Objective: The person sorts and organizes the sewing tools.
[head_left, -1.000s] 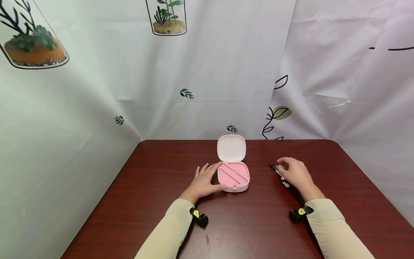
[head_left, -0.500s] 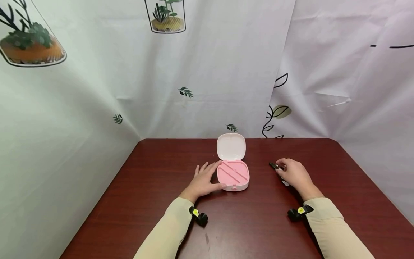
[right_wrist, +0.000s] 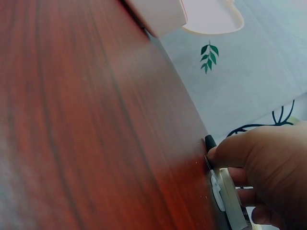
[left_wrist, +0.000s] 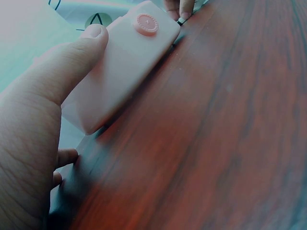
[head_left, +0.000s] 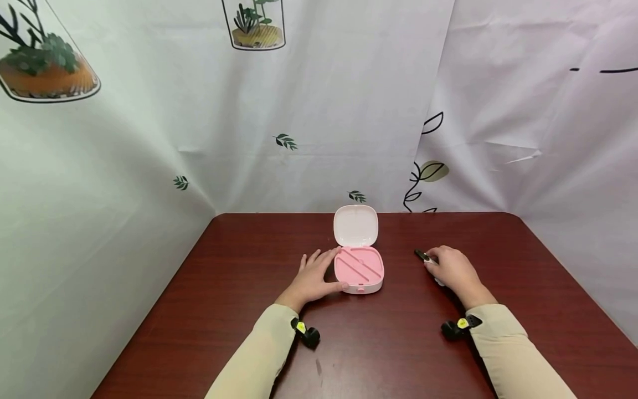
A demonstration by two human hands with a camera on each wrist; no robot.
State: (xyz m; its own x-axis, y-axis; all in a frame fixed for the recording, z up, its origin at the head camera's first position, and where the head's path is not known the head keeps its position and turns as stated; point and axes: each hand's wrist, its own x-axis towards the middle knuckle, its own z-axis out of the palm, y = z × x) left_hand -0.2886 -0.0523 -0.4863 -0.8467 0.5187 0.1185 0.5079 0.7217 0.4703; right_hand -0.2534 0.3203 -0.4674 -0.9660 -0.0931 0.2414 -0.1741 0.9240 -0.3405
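Note:
A small pink and white case (head_left: 359, 270) stands with its white lid (head_left: 356, 225) raised; diagonal ridges cross its pink inside. My left hand (head_left: 312, 281) rests against the case's left side, fingers spread. In the left wrist view the straight thumb (left_wrist: 79, 62) touches the case's front, near a round pink button (left_wrist: 147, 24). My right hand (head_left: 453, 272) pinches a slim dark item with white parts (head_left: 421, 255) at table level. The right wrist view shows its black end (right_wrist: 209, 142) and a pale flat bar (right_wrist: 231, 203) under the fingers. Its exact kind is partly hidden by the hand.
The dark red wooden table (head_left: 379, 343) reaches back to a pale patterned curtain (head_left: 319, 111). A black wrist camera (head_left: 311, 338) sits on the left wrist and another camera (head_left: 452, 331) on the right.
The right hand has lowered onto the slim dark item, and its thumb and fingers have closed on it. The left hand and the case stay in place.

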